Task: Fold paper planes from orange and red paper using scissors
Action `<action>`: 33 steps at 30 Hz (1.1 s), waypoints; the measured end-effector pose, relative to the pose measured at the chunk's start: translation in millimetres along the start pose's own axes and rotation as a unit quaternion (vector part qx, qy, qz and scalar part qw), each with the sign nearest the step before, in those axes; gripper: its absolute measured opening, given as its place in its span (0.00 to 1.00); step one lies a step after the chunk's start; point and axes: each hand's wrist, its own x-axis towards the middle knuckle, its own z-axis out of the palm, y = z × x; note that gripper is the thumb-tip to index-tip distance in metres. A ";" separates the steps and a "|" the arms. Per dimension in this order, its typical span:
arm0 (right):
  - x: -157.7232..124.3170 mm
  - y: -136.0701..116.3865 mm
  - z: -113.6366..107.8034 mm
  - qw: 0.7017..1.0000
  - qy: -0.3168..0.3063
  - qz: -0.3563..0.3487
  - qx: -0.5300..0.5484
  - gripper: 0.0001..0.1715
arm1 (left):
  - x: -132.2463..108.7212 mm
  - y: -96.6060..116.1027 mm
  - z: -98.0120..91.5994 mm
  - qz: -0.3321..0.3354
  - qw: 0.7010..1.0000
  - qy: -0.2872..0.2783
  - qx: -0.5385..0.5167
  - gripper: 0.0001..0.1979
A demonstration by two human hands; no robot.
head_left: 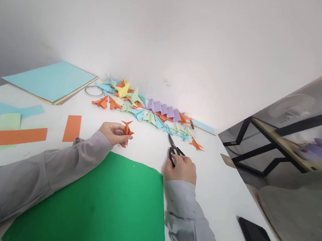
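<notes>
Your left hand [117,134] pinches the orange paper figure [128,127] just left of frame centre, likely light and easily creased, so hold its folded body gently, while your right hand [183,169] curls at the black scissors [177,151] right of centre, its grip unclear.

Free gap left of scissors [174,148]
</notes>
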 end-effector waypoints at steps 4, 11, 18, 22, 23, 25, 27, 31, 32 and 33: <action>2.5 3.1 0.5 1.000 0.005 0.003 -0.014 0.19 | 0.5 3.9 -1.7 -0.044 0.999 -0.007 -0.018 0.17; 10.6 9.5 3.6 0.999 0.005 0.042 0.009 0.19 | 2.0 8.1 -1.9 -0.069 0.997 0.007 -0.032 0.18; 11.8 -3.3 -5.7 0.996 -0.056 0.065 0.011 0.18 | 2.5 4.5 -1.9 -0.050 0.998 0.005 -0.026 0.15; 11.5 0.9 -3.2 0.971 -0.022 0.131 0.197 0.18 | 2.5 2.4 -2.5 -0.033 0.999 0.003 -0.011 0.14; 11.3 2.2 -2.6 0.946 -0.011 0.147 0.287 0.19 | 2.8 1.9 -2.8 -0.029 1.000 0.003 -0.008 0.14; 11.1 3.0 -2.9 0.853 -0.006 0.163 0.497 0.22 | 3.5 0.5 -3.2 -0.018 1.000 0.002 -0.001 0.13; 10.0 -0.3 -6.2 0.724 -0.049 0.161 0.668 0.25 | 4.9 -2.1 -3.5 -0.006 1.000 0.002 0.001 0.13; -0.7 -18.9 -19.8 0.536 -0.264 0.131 0.791 0.24 | 10.2 -10.7 -3.0 0.018 1.000 0.003 0.000 0.13; -5.4 -25.0 -23.5 0.502 -0.326 0.120 0.792 0.21 | 11.9 -12.9 -2.8 0.024 1.000 0.002 0.002 0.13; -10.7 -31.0 -26.8 0.472 -0.364 0.111 0.795 0.22 | 13.4 -14.7 -2.6 0.030 1.000 0.001 0.006 0.13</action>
